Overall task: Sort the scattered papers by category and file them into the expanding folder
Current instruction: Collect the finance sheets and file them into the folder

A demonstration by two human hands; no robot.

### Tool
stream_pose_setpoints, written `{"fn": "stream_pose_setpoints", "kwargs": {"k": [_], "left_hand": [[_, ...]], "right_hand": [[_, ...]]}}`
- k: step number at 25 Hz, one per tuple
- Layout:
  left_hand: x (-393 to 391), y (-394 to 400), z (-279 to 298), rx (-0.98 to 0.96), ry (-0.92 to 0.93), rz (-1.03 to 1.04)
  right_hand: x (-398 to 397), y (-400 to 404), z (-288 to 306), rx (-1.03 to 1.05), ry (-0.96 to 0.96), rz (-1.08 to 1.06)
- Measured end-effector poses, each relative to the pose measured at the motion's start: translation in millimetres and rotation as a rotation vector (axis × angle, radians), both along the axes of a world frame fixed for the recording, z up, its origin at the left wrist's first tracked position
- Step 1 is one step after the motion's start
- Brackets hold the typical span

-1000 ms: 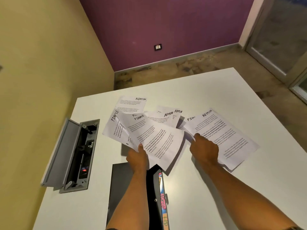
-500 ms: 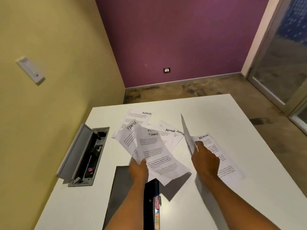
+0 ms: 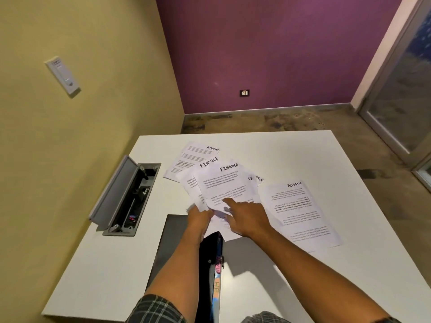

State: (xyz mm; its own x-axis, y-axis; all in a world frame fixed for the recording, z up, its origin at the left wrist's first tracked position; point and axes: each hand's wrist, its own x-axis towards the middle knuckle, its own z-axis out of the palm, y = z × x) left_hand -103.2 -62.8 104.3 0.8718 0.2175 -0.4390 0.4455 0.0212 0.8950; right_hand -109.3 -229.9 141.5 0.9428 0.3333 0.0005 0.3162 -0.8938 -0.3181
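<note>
**Papers fanned at mid-frame, folder standing below**

A fan of white printed sheets headed "FINANCE" [image 3: 224,185] sits just left of the frame's centre, lifted off the white table, the top sheet's handwritten heading upright and legible. Behind it, toward the upper left, a white sheet headed "ADMIN" [image 3: 198,152] lies flat, partly covered by the fan. A corner of another sheet peeks out at the fan's right edge, its heading mostly hidden. To the right of centre a separate white "ADMIN" sheet [image 3: 300,210] lies flat and alone, angled. In the lower middle the black expanding folder [image 3: 210,264] stands edge-on with coloured tabs, lettering too blurred to read.
</note>
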Motion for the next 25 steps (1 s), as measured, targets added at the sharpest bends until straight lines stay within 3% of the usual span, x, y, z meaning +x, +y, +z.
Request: {"fn": "stream_pose_setpoints", "kwargs": {"k": [4,7,9,11,14,15,19,25], "left_hand": [[0.3,10.7,2.7,-0.098,0.022,-0.009],[-2.2,18.8,1.2,-0.158,0.054,-0.015],[-4.1,25.3,0.2,-0.174,0.056,-0.058],[-5.7,29.7,1.0,-0.205,0.058,-0.097],[-5.1,30.3,-2.3,-0.250,0.092,-0.132],[-6.2,29.8,0.4,-0.256,0.106,-0.149],[-16.9,31.1,13.1,-0.317,0.218,-0.237],[-7.8,31.9,25.5,-0.540,0.216,-0.056]], "right_hand": [[13.4,-2.0,15.2,0.321,0.433,-0.193],[23.6,-27.0,12.6,0.546,0.245,-0.419],[31.9,-52.0,4.2,0.458,0.104,-0.653],[39.5,-75.9,-9.7,0.464,0.285,-0.791],[40.8,-93.9,-26.9,0.916,0.735,-0.742],[41.6,-97.1,-37.0,0.989,0.798,-0.730],[44.1,-95.7,-72.1,1.139,0.791,-0.671],[29.8,-86.8,-41.3,1.430,0.769,-0.530]]}}
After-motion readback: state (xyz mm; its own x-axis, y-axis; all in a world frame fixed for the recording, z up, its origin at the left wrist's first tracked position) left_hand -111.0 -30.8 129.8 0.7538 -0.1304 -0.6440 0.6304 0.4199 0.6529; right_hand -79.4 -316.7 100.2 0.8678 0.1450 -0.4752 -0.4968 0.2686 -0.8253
